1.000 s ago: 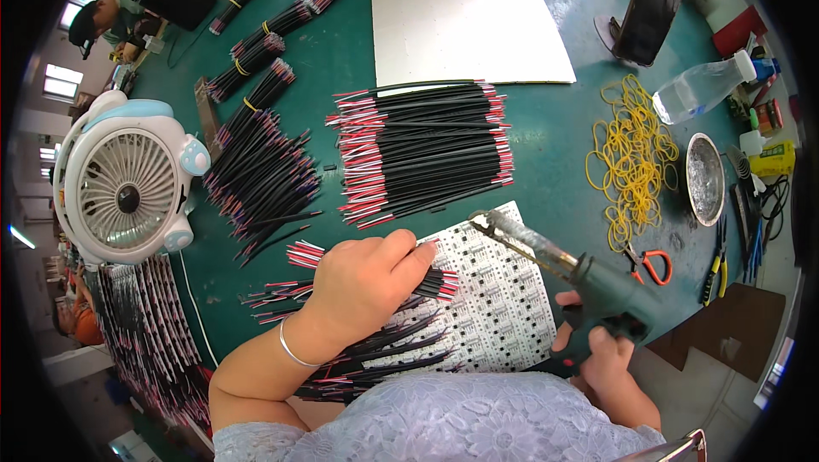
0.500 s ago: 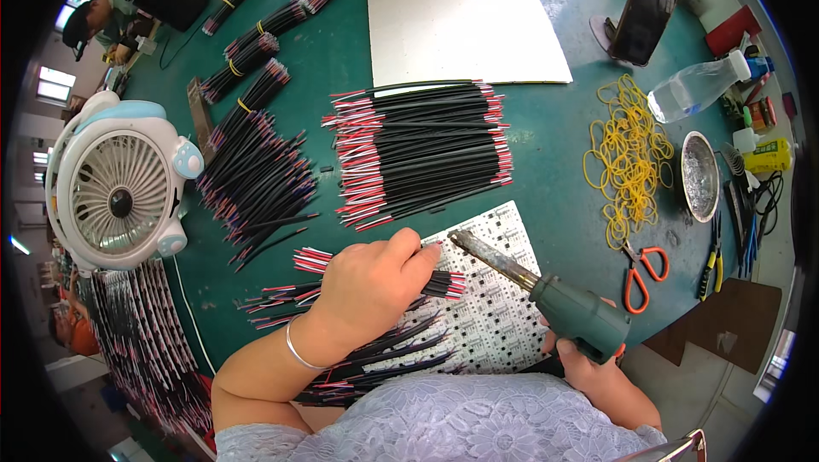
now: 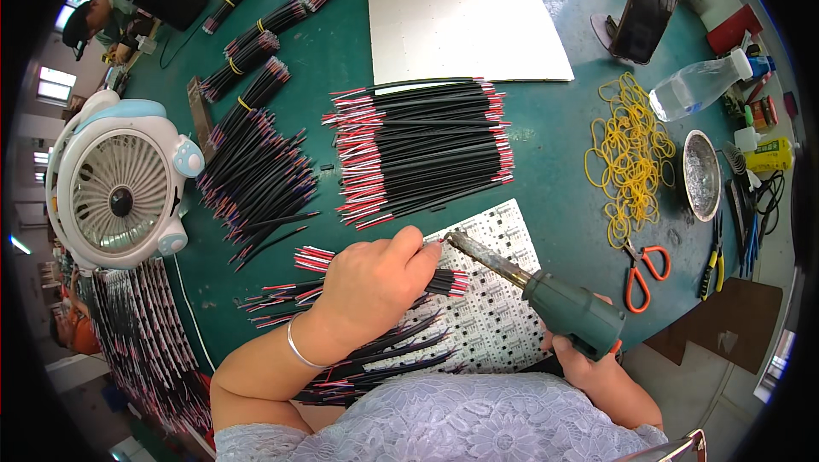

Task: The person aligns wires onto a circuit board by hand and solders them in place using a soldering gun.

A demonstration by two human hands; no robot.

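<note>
My left hand [image 3: 375, 278], with a bracelet on its wrist, pinches the end of a thin black-sleeved wire over a white circuit board panel [image 3: 499, 283]; most of that wire is hidden by the fingers. In my right hand [image 3: 576, 360] is a green pistol-shaped soldering iron [image 3: 576, 313], its dark metal tip close to my left fingertips. Beneath the left hand lies a bunch of black wires [image 3: 448, 282] with red and white ends. More black wires [image 3: 401, 347] fan out across the panel's near side.
Beyond the panel lies a wide row of black wires [image 3: 439, 142]. Bundled wires [image 3: 260, 155] and a fan [image 3: 119, 189] stand left. A white sheet [image 3: 465, 27] is at the back. On the right are yellow rubber bands [image 3: 627, 155], a metal bowl [image 3: 700, 176], orange-handled scissors [image 3: 636, 287] and a bottle [image 3: 699, 87].
The soldering iron has shifted slightly left, bringing its tip nearer my left fingertips. My left hand has hardly moved and keeps its pinch.
</note>
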